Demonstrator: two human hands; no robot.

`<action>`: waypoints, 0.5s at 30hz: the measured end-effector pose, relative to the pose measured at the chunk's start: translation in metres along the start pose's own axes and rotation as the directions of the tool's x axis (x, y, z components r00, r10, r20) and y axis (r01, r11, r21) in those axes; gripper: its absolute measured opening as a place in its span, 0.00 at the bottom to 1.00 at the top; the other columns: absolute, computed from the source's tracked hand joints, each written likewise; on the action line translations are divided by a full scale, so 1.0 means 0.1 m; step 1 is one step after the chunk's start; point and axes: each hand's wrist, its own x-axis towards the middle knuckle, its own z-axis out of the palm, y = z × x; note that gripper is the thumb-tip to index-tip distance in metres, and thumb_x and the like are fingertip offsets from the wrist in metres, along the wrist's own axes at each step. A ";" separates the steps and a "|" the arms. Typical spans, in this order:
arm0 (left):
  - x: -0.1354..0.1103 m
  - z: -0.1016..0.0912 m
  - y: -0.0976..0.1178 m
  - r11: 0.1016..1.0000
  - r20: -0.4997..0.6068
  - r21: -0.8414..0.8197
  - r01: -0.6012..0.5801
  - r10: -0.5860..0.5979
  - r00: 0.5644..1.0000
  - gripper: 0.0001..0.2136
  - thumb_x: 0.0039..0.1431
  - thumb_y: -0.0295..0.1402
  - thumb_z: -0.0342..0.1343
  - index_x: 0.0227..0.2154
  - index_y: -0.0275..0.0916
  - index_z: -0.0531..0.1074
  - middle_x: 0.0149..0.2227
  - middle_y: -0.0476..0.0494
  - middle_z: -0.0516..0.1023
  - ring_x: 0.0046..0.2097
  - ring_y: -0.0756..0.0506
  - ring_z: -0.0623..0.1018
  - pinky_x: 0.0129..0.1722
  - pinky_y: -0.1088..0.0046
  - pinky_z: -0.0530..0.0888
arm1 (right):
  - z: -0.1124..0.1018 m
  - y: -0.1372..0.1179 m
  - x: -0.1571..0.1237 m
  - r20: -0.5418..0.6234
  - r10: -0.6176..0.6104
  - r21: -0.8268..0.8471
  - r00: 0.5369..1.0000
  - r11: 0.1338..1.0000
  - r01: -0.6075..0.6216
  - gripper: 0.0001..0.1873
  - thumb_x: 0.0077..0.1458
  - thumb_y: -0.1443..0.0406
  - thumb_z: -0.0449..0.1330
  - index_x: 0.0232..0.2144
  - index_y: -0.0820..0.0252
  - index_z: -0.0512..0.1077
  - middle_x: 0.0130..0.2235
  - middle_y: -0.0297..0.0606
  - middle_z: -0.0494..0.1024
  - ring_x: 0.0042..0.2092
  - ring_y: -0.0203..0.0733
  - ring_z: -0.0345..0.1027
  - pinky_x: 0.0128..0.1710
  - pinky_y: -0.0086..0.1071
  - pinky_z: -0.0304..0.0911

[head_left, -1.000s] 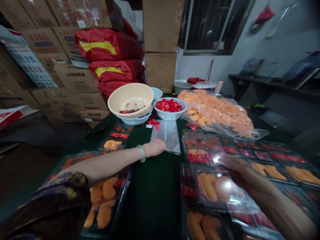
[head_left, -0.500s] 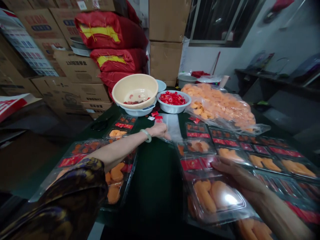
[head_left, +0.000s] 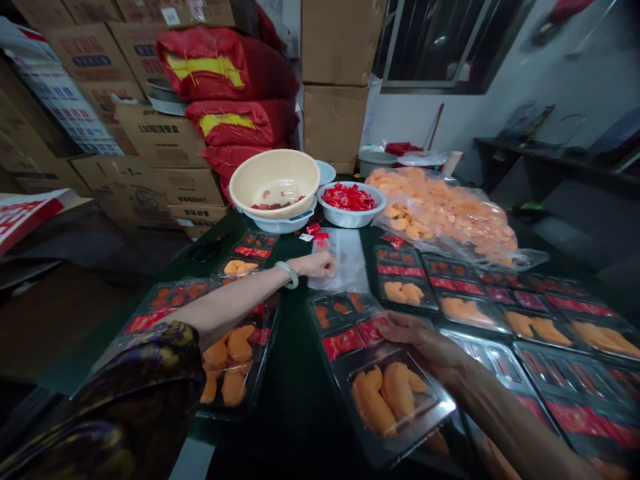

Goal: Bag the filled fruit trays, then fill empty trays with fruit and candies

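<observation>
– Boxes (head_left: 160,133) and red sacks (head_left: 225,67) are piling up behind the dark green surface (head_left: 300,387). What are the hands doing?

– The right hand (head_left: 425,343) is holding a clear tray (head_left: 385,393) with orange pieces inside. Its fingers are lying over the lid and the thumb is hiding. I am guessing it is clamped on the tray's right side.

– And the left hand (head_left: 315,265)?

– It is reaching far out and resting on the near left corner of a clear plastic bag (head_left: 345,257). The fingers are curling together, but I cannot tell if they are pinching the bag.

– Where is the bag lying from the tray?

– It is lying just past the tray's far end. The tray's long way is running from near right to far left, so it is pointing at the bag. The bag's long way is running away from the person, toward a white bowl (head_left: 351,215) of red packets.

– Which hand is nearer the bag?

– The left one is touching it. The right one is near, but closer to the person.

– Is anything crowding them?

– Filled trays (head_left: 230,347) are sitting on the left. More trays (head_left: 525,327) are crowding the right. A bare dark strip is running between them, right up to the bag.
</observation>
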 end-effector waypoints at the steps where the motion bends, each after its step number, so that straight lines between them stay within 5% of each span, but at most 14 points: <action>1: 0.00 0.01 -0.01 1.000 -0.012 -0.010 -0.002 0.002 1.000 0.09 0.47 0.31 0.56 0.17 0.35 0.63 0.18 0.53 0.62 0.23 0.54 0.61 0.22 0.79 0.59 | 0.03 -0.01 0.04 0.011 0.009 -0.003 1.000 1.000 -0.009 0.15 0.41 0.68 0.67 0.32 0.61 0.66 0.28 0.37 0.79 0.26 0.37 0.73 0.28 0.28 0.69; 8: 0.02 0.10 0.04 0.999 -0.051 -0.044 -0.032 0.029 0.998 0.20 0.56 0.43 0.48 0.14 0.37 0.55 0.16 0.55 0.52 0.20 0.55 0.53 0.20 0.76 0.54 | 0.15 -0.15 0.36 0.086 0.010 0.003 0.996 1.000 -0.011 0.14 0.38 0.70 0.68 0.29 0.64 0.67 0.26 0.37 0.78 0.28 0.38 0.74 0.29 0.28 0.70; 15: -0.03 0.02 0.16 0.991 0.037 -0.075 -0.110 0.113 0.993 0.11 0.54 0.29 0.51 0.17 0.35 0.63 0.19 0.53 0.62 0.23 0.54 0.61 0.25 0.77 0.60 | -0.01 -0.24 0.47 0.025 0.047 -0.052 0.999 0.998 -0.045 0.07 0.43 0.71 0.64 0.26 0.63 0.68 0.24 0.36 0.77 0.26 0.35 0.73 0.29 0.26 0.70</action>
